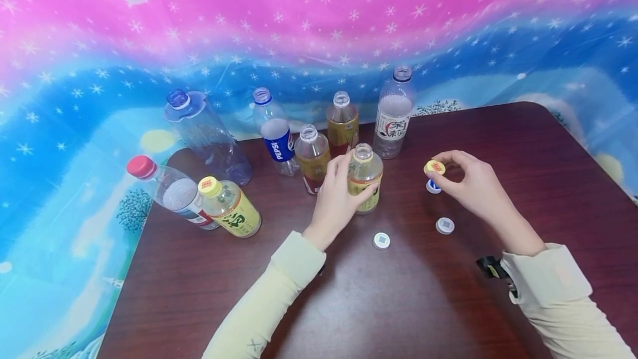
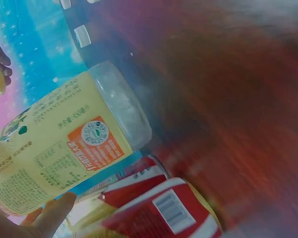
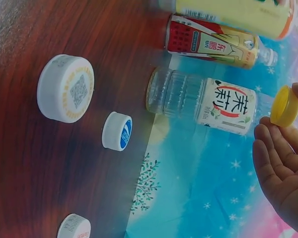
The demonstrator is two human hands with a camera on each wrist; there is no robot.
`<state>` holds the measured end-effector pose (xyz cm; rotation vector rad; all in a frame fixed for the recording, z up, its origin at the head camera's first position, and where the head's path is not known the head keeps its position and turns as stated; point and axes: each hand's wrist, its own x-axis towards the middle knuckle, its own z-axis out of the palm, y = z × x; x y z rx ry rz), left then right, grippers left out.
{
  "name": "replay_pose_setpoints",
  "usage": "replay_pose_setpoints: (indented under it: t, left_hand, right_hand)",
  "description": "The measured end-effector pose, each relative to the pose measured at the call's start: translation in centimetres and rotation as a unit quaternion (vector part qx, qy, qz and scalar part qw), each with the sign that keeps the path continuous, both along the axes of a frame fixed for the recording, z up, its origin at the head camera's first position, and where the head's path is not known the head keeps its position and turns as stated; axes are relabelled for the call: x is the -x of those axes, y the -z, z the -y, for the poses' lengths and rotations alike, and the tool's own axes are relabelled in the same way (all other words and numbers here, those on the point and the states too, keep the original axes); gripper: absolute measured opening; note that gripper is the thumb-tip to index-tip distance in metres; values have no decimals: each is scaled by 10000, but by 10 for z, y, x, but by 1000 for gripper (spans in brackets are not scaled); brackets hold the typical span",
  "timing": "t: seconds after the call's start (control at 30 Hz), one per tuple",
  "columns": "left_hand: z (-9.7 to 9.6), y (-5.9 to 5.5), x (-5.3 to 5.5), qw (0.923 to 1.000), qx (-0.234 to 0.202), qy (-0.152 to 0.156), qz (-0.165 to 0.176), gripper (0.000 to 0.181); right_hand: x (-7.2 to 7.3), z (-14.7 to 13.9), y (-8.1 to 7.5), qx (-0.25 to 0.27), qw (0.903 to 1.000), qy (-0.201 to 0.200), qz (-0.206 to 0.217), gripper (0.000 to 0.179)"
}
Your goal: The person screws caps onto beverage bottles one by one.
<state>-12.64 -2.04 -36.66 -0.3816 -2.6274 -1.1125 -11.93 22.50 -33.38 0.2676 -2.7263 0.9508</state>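
Note:
My left hand [image 1: 335, 203] grips an uncapped bottle [image 1: 368, 169] with a yellow label, standing upright on the table. Its clear base and label [image 2: 54, 134] fill much of the left wrist view. To the right, my right hand [image 1: 473, 184] pinches a yellow bottle cap [image 1: 435, 167] between thumb and fingers, held above the table and apart from the bottle. A blue-topped white cap [image 1: 433, 186] shows partly hidden below it. Two white caps lie nearer: one white cap [image 1: 381, 241] in front of the bottle, another white cap [image 1: 445, 226] below my right hand.
Behind my hands stand a Pepsi bottle [image 1: 279, 145], two gold-and-red-labelled bottles and a jasmine-labelled bottle [image 1: 392, 121], all uncapped. On the left are a large bluish bottle [image 1: 209, 137], a red-capped bottle [image 1: 174, 193] and a yellow-capped bottle [image 1: 234, 212]. A patterned cloth [image 1: 319, 26] hangs behind the table.

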Motion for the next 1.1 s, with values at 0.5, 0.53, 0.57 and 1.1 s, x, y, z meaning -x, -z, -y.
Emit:
replay_pose_setpoints:
  t: [0.5,0.53,0.57,1.1]
  left_hand:
    - [24,13,-29,9975,-122,-148,-674,71]
    - [25,13,-29,9974,-122,-150,-692,71]
    - [25,13,-30,9973,-128,-151,-702,70]
    - [24,18,-31,9963,-51,-168,-836,71]
  right_hand:
    - [-5,8,-5,34,9996,-199,-216,28]
    - [-5,9,-5,15,9995,-197,-239,28]
    - [-5,9,-6,3,9995,-199,-261,29]
    - [2,38,-25,91,9981,-443,-420,26]
